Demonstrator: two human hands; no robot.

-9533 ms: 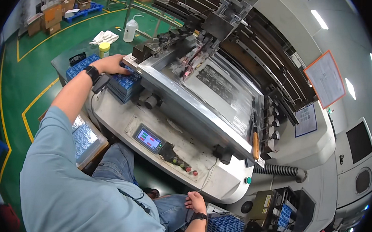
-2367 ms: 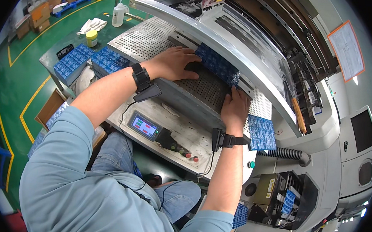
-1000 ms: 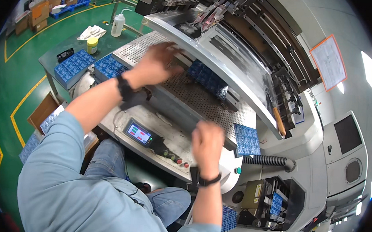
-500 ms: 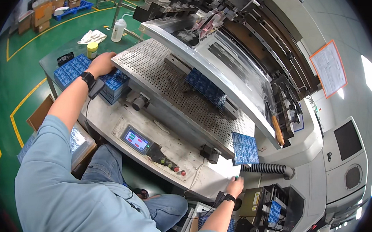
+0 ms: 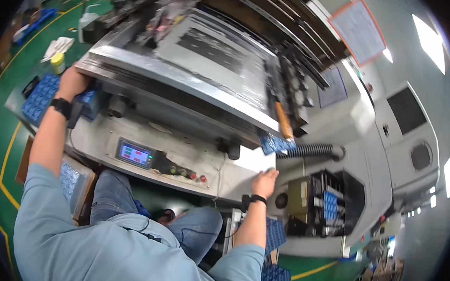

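Note:
My left hand (image 5: 75,84) is at the left corner of the printing machine's screen frame (image 5: 187,88), beside stacked blue circuit boards (image 5: 41,99). Its fingers are blurred and partly hidden, so its hold is unclear. My right hand (image 5: 265,182) rests at the right front edge of the machine's white bench (image 5: 243,176), fingers stretched out and nothing visible in them. The metal frame, with its pale mesh, lies low over the platform and hides most of it. One blue board (image 5: 277,144) sticks out under the frame's right corner, below a wooden-handled spatula (image 5: 283,121).
A lit touch panel (image 5: 134,153) and several buttons (image 5: 191,175) sit on the bench front. A yellow-lidded jar (image 5: 57,63) and a white cloth (image 5: 58,48) lie at the left. A ribbed black hose (image 5: 308,150) and a board rack (image 5: 330,205) stand right.
The screen frame has come down over the platform, covering the board in its middle. My right hand has lifted off the green button it was touching. The whole view has shifted.

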